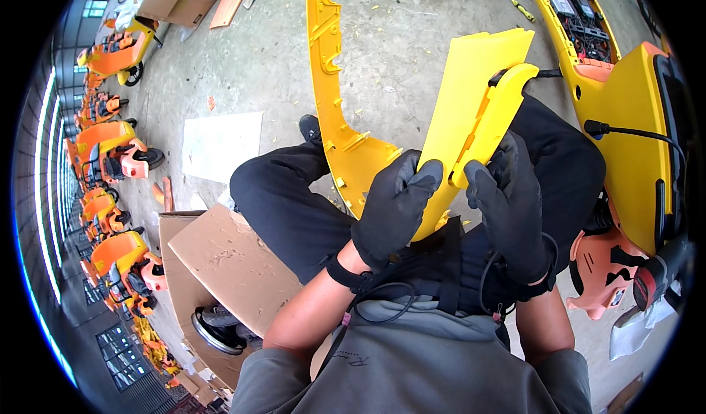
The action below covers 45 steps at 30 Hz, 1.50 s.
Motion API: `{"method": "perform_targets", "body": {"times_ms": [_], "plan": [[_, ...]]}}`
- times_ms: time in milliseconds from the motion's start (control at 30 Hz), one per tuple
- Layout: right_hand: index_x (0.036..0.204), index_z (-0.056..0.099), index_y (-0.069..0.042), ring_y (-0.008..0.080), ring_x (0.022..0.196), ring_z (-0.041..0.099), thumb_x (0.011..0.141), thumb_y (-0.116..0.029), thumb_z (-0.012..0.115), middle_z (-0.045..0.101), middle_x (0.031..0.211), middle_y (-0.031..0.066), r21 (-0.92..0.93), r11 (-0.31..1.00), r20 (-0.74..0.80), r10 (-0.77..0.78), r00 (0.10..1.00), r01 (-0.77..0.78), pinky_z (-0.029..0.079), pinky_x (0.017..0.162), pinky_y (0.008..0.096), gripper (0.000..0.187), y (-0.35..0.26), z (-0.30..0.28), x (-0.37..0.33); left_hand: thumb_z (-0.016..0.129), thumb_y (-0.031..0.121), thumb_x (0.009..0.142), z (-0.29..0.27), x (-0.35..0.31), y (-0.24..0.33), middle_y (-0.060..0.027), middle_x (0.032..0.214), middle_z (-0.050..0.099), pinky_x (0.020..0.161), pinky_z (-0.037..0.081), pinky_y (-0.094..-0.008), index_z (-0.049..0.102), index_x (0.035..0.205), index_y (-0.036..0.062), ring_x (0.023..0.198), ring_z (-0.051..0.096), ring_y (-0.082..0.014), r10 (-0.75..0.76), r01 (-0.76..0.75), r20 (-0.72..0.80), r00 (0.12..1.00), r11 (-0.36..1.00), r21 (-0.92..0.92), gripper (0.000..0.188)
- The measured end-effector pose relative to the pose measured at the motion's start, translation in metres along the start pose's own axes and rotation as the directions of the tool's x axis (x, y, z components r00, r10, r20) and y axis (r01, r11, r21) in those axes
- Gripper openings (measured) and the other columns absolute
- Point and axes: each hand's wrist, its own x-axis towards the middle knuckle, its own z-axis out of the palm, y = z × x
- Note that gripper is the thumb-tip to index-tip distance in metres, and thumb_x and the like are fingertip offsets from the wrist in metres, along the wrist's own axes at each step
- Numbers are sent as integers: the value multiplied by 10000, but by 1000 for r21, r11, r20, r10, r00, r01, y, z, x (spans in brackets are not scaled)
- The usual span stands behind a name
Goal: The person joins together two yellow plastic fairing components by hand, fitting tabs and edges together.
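Note:
A flat yellow plastic panel (pixel 457 94) slants up over my lap. On its right side lies a narrow yellow trim strip (pixel 501 112) with a rounded far end, a dark gap showing along part of the seam. My black-gloved left hand (pixel 397 204) is closed on the panel's near left edge, thumb on top. Closed around the strip's near end is my gloved right hand (pixel 511 204), its thumb at the lower tip; some fingers are hidden. A curved yellow panel (pixel 327 105) with clips and notches along its edge extends far left of them; whether it joins the flat panel is hidden.
To my right stands a yellow scooter body (pixel 636 127) with exposed electrical parts (pixel 581 20) and a black cable lever. A screwdriver (pixel 517 6) lies on the floor ahead. At left are an open cardboard box (pixel 235 259), a white sheet (pixel 223 145) and parked orange scooters (pixel 110 145).

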Motion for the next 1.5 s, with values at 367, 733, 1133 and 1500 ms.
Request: {"method": "perform_targets", "body": {"times_ms": [367, 733, 1133, 1500], "plan": [[1273, 507, 46, 95, 721, 622, 937, -132, 656, 686, 924, 102, -44, 999, -4, 2, 1000, -2, 512, 669, 263, 408, 2, -2, 1, 564, 199, 994, 2, -1, 7, 20, 764, 581, 587, 407, -238, 641, 1003, -7, 673, 479, -36, -31, 31, -19, 999, 1000, -5, 220], [1265, 507, 42, 55, 708, 561, 932, -45, 610, 652, 970, 67, -45, 996, 34, -74, 997, 75, 469, 636, 217, 360, 4, -6, -1, 583, 253, 998, -2, 0, 3, 27, 770, 565, 600, 391, -226, 643, 1051, -15, 664, 444, -38, -23, 24, -13, 1000, 1000, 20, 280], [1293, 493, 50, 52, 716, 573, 920, -48, 646, 665, 991, 76, -79, 993, 5, -82, 997, 82, 483, 626, 210, 415, 7, -5, -2, 558, 222, 1017, 1, -1, 6, 6, 878, 631, 673, 448, -213, 632, 1097, -21, 759, 541, -37, -1, 1, 4, 1000, 1000, 13, 266], [1331, 464, 47, 64, 746, 585, 917, -25, 651, 651, 1044, 93, -115, 988, -129, -121, 984, 106, 485, 641, 208, 460, 10, 2, -9, 584, 240, 1005, 7, 0, 4, 3, 843, 609, 666, 436, -228, 640, 1111, -24, 748, 500, -42, -48, 48, 9, 999, 998, -30, 289]]}}
